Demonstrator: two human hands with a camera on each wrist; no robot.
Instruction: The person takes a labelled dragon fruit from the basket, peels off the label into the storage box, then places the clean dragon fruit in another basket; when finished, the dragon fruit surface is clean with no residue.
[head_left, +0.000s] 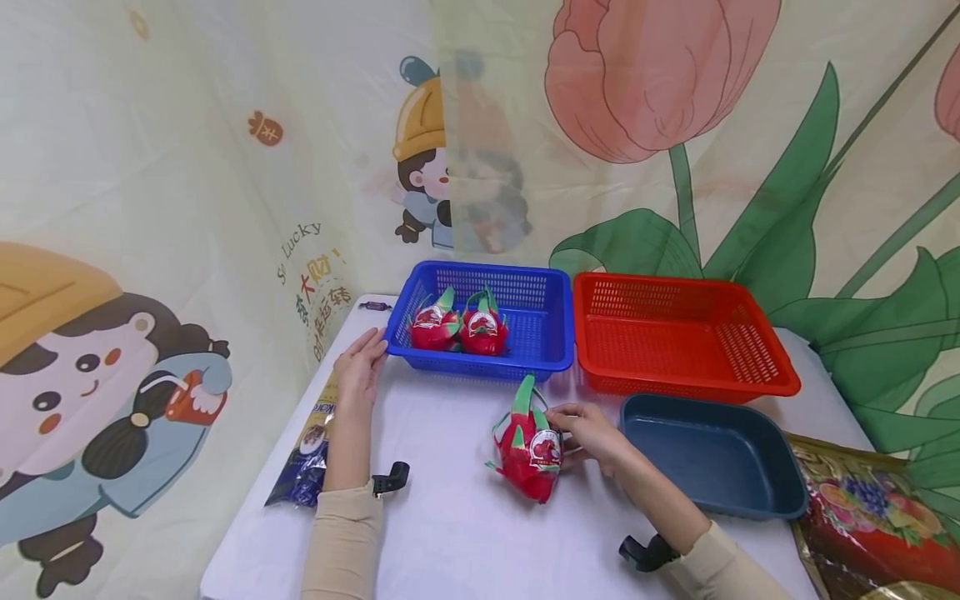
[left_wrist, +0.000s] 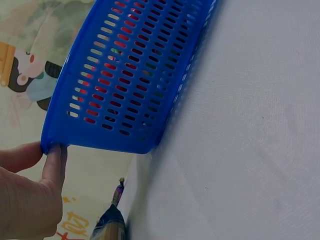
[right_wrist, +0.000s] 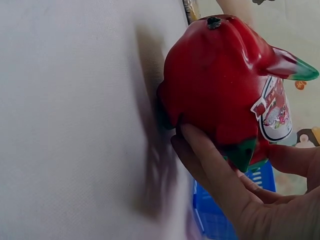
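Observation:
My right hand [head_left: 588, 435] holds a red dragon fruit [head_left: 528, 454] with green leaf tips and a round label, over the white table in front of the blue basket [head_left: 480, 367]. In the right wrist view the thumb lies near the label side and the fingers curl under the dragon fruit [right_wrist: 215, 75]. At the basket's near left corner, my left hand [head_left: 358, 367] pinches the rim between thumb and fingers, as the left wrist view shows. Inside that basket, two more dragon fruits [head_left: 435, 325] sit side by side at the left.
A red basket [head_left: 675, 387] stands right of the blue one. Before it lies a dark blue-grey tray [head_left: 712, 458]. A fruit-printed bag [head_left: 870, 508] is at the right edge, a blue and gold packet [head_left: 303, 458] at the left. A small wrapped candy [head_left: 375, 306] lies behind my left hand.

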